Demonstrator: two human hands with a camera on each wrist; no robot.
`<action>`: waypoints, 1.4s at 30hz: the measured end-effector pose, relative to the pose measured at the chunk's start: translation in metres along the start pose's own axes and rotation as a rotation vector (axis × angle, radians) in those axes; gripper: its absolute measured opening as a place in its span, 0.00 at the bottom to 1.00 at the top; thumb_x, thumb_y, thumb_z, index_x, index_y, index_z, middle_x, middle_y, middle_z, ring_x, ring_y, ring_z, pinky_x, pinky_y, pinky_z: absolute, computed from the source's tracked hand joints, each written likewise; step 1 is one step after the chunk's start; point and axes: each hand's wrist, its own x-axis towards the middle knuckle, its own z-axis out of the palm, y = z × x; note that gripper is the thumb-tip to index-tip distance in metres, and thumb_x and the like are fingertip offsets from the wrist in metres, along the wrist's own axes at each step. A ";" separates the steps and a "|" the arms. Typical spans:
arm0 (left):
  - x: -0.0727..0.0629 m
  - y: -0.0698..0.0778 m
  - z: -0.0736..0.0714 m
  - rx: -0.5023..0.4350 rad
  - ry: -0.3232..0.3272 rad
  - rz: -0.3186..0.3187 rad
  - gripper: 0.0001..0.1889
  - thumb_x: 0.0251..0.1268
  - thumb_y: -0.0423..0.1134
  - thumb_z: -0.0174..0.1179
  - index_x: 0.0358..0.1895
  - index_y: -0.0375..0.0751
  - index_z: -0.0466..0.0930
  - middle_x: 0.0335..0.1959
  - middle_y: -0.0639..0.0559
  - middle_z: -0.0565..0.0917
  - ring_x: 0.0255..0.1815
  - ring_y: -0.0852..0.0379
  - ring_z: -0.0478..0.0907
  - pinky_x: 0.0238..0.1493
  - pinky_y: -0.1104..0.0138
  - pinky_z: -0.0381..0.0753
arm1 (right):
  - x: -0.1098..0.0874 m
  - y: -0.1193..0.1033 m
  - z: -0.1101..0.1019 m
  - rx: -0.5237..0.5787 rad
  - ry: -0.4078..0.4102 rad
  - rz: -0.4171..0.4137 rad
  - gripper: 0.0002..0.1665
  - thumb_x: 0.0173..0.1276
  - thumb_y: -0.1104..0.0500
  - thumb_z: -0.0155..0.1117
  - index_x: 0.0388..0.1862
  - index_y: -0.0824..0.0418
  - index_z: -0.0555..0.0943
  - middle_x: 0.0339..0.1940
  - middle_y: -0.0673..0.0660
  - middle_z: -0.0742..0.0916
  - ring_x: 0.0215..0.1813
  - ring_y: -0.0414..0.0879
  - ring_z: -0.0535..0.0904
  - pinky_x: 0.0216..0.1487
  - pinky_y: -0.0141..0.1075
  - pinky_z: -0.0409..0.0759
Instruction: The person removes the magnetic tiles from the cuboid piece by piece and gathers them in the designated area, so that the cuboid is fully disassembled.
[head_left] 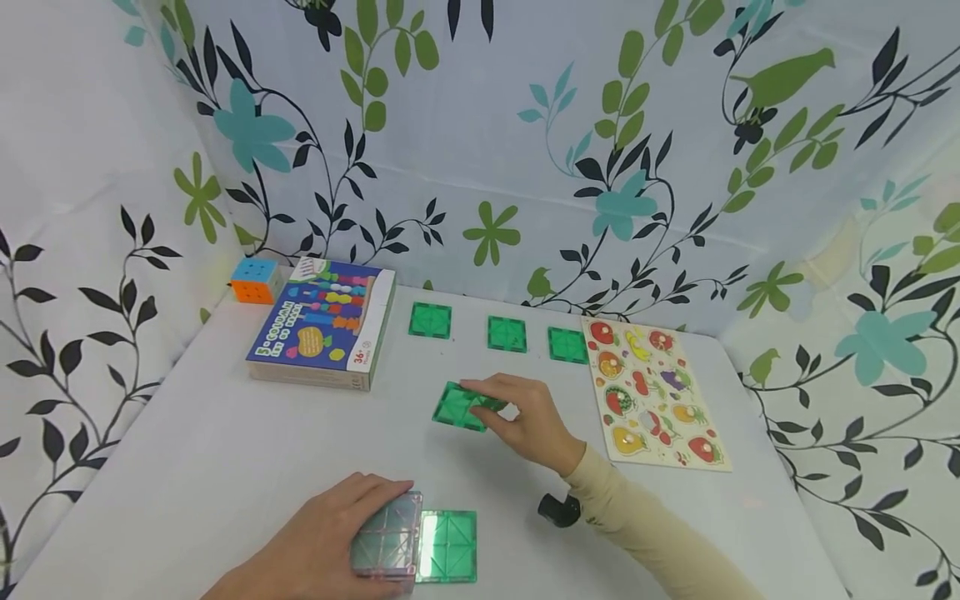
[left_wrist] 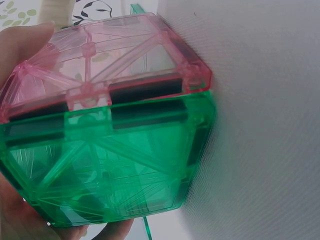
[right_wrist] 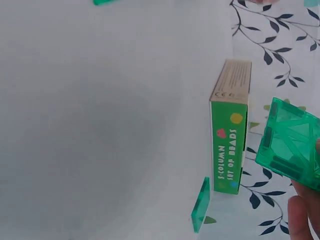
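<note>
Near the front of the table my left hand [head_left: 318, 533] grips a block of see-through magnetic tiles [head_left: 386, 533]. The left wrist view shows a pink tile [left_wrist: 125, 55] in it against a green side [left_wrist: 120, 165]. A square green tile [head_left: 454, 546] lies flat on the table, right beside the block. Further forward, my right hand [head_left: 536, 421] pinches another green magnetic tile [head_left: 453, 407] between thumb and fingers, tilted above the table; in the right wrist view that tile [right_wrist: 290, 140] shows at the right edge.
Three green tiles [head_left: 431, 320] [head_left: 507, 333] [head_left: 567, 344] lie along the back. A bead-set box [head_left: 318, 325] and a puzzle cube [head_left: 255, 281] sit back left. At right lies a fruit-picture board [head_left: 652, 392]; a small black object [head_left: 558, 510] is by the right sleeve.
</note>
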 end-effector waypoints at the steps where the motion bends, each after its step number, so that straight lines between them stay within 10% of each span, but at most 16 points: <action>1: 0.000 0.000 0.000 -0.006 -0.005 -0.004 0.48 0.49 0.77 0.66 0.74 0.61 0.69 0.59 0.71 0.75 0.53 0.70 0.72 0.52 0.69 0.86 | 0.005 0.005 0.000 0.017 -0.009 0.026 0.25 0.64 0.68 0.73 0.61 0.61 0.84 0.42 0.54 0.92 0.38 0.40 0.87 0.39 0.28 0.86; 8: -0.001 0.001 -0.003 -0.009 -0.045 -0.026 0.50 0.49 0.78 0.65 0.75 0.60 0.68 0.61 0.70 0.75 0.55 0.68 0.73 0.54 0.67 0.86 | 0.040 0.042 0.007 0.166 -0.127 0.305 0.24 0.68 0.62 0.71 0.64 0.57 0.83 0.60 0.57 0.89 0.31 0.34 0.76 0.33 0.27 0.78; 15: 0.000 0.000 -0.003 0.010 -0.053 -0.023 0.50 0.48 0.78 0.66 0.75 0.59 0.68 0.62 0.68 0.76 0.57 0.67 0.74 0.55 0.64 0.86 | 0.074 0.076 0.022 0.316 -0.277 0.587 0.27 0.69 0.59 0.71 0.67 0.50 0.82 0.70 0.55 0.82 0.63 0.47 0.83 0.46 0.34 0.87; 27: -0.001 0.000 -0.005 -0.018 -0.052 -0.011 0.50 0.49 0.78 0.65 0.76 0.61 0.66 0.62 0.67 0.76 0.57 0.67 0.73 0.55 0.64 0.86 | 0.098 0.109 0.058 0.322 -0.391 0.867 0.25 0.66 0.59 0.74 0.62 0.46 0.85 0.72 0.56 0.79 0.41 0.42 0.76 0.34 0.32 0.79; 36: -0.001 0.000 -0.005 -0.037 -0.079 -0.025 0.50 0.50 0.78 0.64 0.76 0.60 0.66 0.63 0.65 0.76 0.58 0.66 0.72 0.55 0.64 0.86 | 0.095 0.108 0.067 0.105 -0.416 0.789 0.25 0.68 0.52 0.72 0.64 0.45 0.84 0.67 0.58 0.84 0.70 0.54 0.77 0.66 0.48 0.80; 42: 0.000 -0.001 -0.004 -0.021 -0.064 -0.022 0.49 0.50 0.78 0.64 0.75 0.59 0.67 0.62 0.66 0.76 0.58 0.66 0.73 0.55 0.65 0.86 | 0.095 0.102 0.070 -0.004 -0.458 0.692 0.26 0.70 0.48 0.69 0.66 0.49 0.82 0.65 0.58 0.84 0.70 0.55 0.77 0.69 0.53 0.77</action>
